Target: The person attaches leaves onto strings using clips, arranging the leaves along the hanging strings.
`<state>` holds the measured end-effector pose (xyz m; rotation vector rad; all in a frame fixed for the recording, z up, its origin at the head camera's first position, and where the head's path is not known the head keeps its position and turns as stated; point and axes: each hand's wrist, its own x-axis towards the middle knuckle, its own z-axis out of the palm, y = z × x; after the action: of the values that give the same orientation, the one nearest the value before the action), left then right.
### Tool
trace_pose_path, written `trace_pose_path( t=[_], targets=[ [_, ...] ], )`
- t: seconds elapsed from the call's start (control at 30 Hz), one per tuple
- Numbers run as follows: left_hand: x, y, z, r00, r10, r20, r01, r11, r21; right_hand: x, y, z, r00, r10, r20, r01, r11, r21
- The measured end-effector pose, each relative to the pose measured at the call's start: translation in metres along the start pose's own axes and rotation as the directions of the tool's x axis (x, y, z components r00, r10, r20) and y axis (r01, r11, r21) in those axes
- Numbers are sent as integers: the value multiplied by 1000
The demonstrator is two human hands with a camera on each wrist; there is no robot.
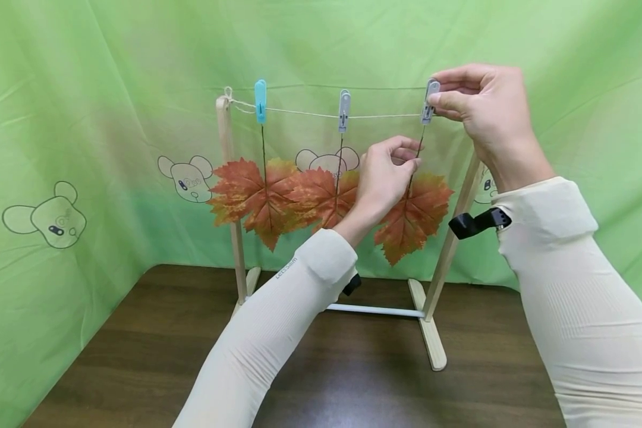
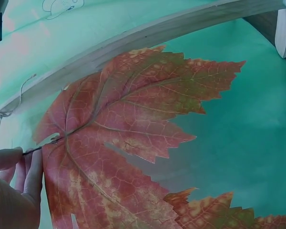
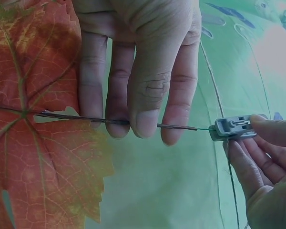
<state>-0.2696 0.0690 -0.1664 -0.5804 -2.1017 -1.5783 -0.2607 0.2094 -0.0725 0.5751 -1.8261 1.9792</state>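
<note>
At the right end of the string (image 1: 385, 116), my right hand (image 1: 494, 110) pinches a grey clothespin (image 1: 428, 107) between thumb and fingers. The clothespin sits on the string, and the top of a thin dark stem (image 3: 181, 127) meets its lower end. Lower down, my left hand (image 1: 387, 172) pinches that stem between thumb and fingers. From the stem hangs an orange-red artificial maple leaf (image 1: 409, 220), spread wide in the left wrist view. To the left, a second grey clothespin (image 1: 344, 110) and a blue clothespin (image 1: 260, 101) each hold another maple leaf (image 1: 262, 202) by its stem.
A wooden post (image 1: 229, 148) stands at the left, with the string tied to its top. Another post (image 1: 452, 255) rises on the right from a wooden foot (image 1: 430, 339). A white bar (image 1: 377, 310) runs low between them above the brown table (image 1: 139, 356). Green cloth hangs behind.
</note>
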Motion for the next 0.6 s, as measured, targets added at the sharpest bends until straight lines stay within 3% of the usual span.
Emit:
trace_pose_path(
  t=[0.6],
  targets=[
    [0, 1, -1, 1000, -10, -12, 10, 1000, 2, 4, -3, 0, 996, 66, 55, -63, 997, -55]
  ],
)
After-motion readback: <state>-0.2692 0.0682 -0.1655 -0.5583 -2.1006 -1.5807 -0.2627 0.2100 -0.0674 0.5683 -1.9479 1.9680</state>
